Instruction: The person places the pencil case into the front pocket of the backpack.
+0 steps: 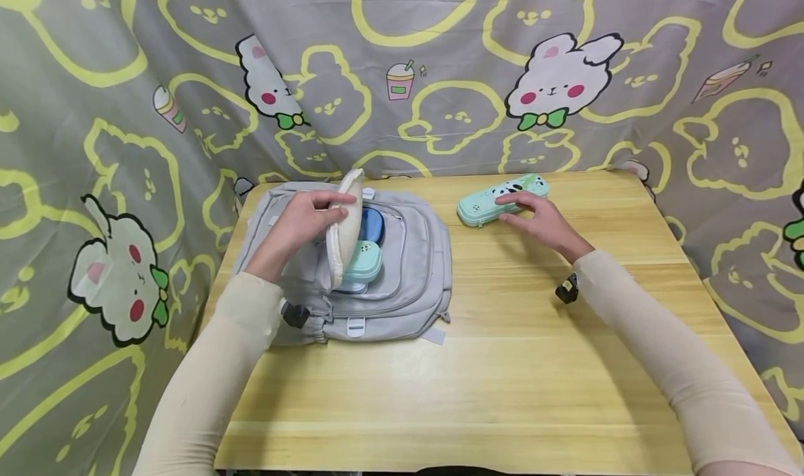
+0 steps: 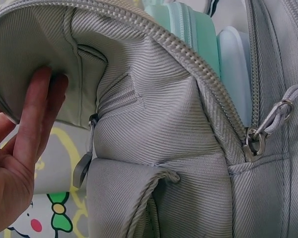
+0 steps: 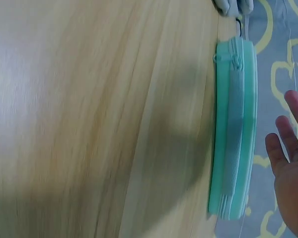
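A grey backpack (image 1: 417, 253) lies on the left of the table. My left hand (image 1: 308, 218) grips the raised flap (image 1: 347, 242) of its front pocket; in the left wrist view the fingers (image 2: 36, 111) lie against the grey fabric. Inside the pocket sit a dark blue case (image 1: 373, 225), a mint green case (image 1: 366, 261) and a pale blue item (image 2: 234, 64). My right hand (image 1: 537, 218) hovers at a mint green pencil case (image 1: 477, 209) with panda pictures, thumb and fingers spread. From the right wrist, a gap shows between the fingers (image 3: 288, 136) and the case.
The wooden table (image 1: 534, 364) reaches toward me in front of the backpack. A patterned curtain (image 1: 458, 57) hangs right behind the table and along its sides. A grey strap end (image 1: 433, 336) sticks out from the backpack's near right corner.
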`<state>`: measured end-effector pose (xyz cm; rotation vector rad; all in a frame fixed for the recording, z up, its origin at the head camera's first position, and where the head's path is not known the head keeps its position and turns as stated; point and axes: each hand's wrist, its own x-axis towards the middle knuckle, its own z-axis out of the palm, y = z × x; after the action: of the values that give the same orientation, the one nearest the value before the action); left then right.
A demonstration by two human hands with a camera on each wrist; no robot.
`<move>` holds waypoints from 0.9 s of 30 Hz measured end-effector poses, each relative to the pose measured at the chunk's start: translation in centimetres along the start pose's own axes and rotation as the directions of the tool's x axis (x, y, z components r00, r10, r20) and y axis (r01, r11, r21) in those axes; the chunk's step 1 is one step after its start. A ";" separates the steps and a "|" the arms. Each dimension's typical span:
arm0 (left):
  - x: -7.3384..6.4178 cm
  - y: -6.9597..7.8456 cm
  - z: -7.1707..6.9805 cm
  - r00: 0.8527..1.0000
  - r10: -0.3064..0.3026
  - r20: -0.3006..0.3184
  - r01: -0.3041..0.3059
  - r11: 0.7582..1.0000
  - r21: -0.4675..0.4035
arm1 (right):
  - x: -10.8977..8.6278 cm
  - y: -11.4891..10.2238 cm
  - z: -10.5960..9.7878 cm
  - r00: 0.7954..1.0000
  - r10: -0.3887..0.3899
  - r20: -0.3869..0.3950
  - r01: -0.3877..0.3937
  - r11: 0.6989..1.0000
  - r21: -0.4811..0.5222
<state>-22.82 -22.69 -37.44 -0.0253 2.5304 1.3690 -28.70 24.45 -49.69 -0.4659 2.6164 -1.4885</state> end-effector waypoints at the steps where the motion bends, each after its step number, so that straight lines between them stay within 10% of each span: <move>1: 0.0 0.0 0.0 1.000 -0.001 0.000 0.001 1.000 -0.001 | 0.0 0.0 -0.2 1.000 0.004 -0.001 -0.004 1.000 -0.004; 27: -0.2 -0.2 -0.2 1.000 0.014 0.006 -0.014 1.000 -0.009 | 0.3 1.5 -2.8 0.999 0.039 -0.022 -0.041 0.995 -0.086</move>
<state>-22.64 -22.94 -37.45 -0.0047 2.5241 1.3832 -29.93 27.41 -49.48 -0.4049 2.6977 -1.3806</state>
